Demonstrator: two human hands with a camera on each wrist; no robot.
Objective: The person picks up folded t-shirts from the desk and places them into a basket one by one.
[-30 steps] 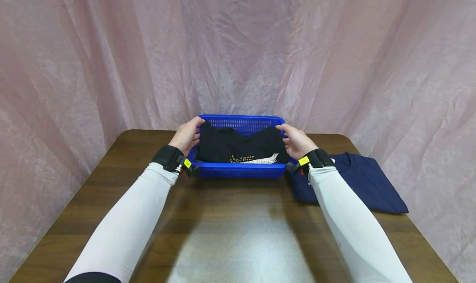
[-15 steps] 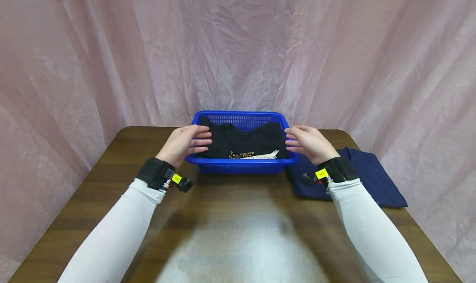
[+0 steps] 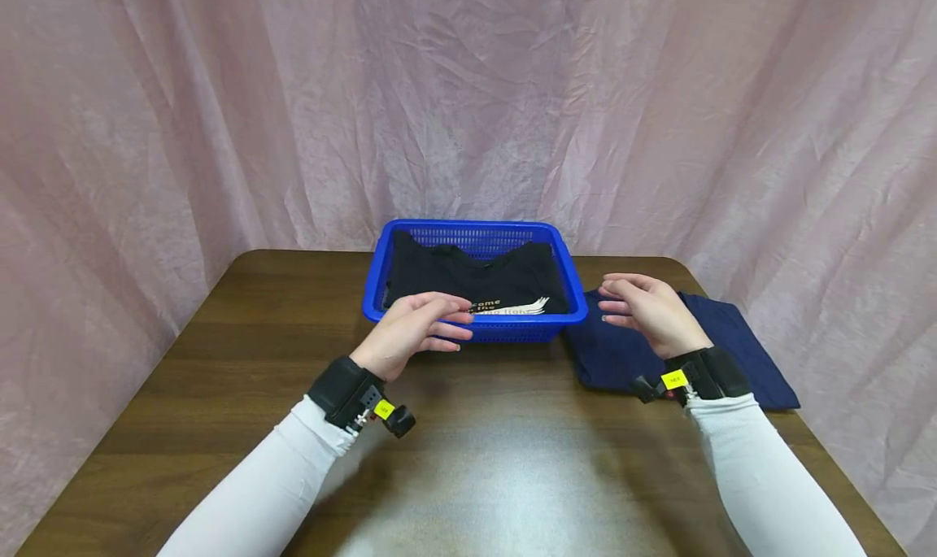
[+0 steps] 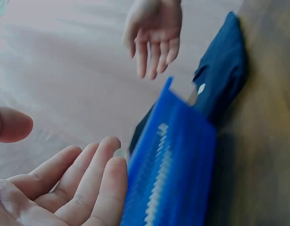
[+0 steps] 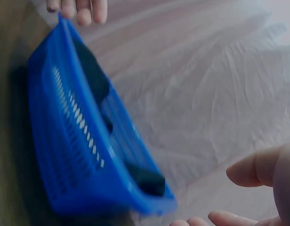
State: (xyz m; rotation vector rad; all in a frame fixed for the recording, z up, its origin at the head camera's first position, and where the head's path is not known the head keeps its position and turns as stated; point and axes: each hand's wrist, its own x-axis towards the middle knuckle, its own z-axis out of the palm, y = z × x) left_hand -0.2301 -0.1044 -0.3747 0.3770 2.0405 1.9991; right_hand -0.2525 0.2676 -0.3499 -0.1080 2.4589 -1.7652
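A blue plastic basket (image 3: 476, 330) with slotted walls stands at the far middle of the table in the head view. Inside it lies a folded black T-shirt (image 3: 468, 277) with gold and white print, its neckline toward the back. My left hand (image 3: 413, 329) hovers in front of the basket's near rim, fingers relaxed and holding nothing. Over a folded navy T-shirt (image 3: 615, 354) on the right is my right hand (image 3: 651, 313), its fingers loosely extended and holding nothing. In the left wrist view, the basket wall (image 4: 173, 160) shows just beyond the left fingertips.
The brown wooden table (image 3: 220, 362) carries the basket and the navy T-shirt, which lies near the right edge. A pink curtain (image 3: 468, 93) hangs right behind the table's back edge. Both wrists wear black straps with small cameras.
Both hands have let go of the black T-shirt, now lying in the basket. The left hand has come back toward the front and right; the right hand has moved right, over the navy T-shirt.
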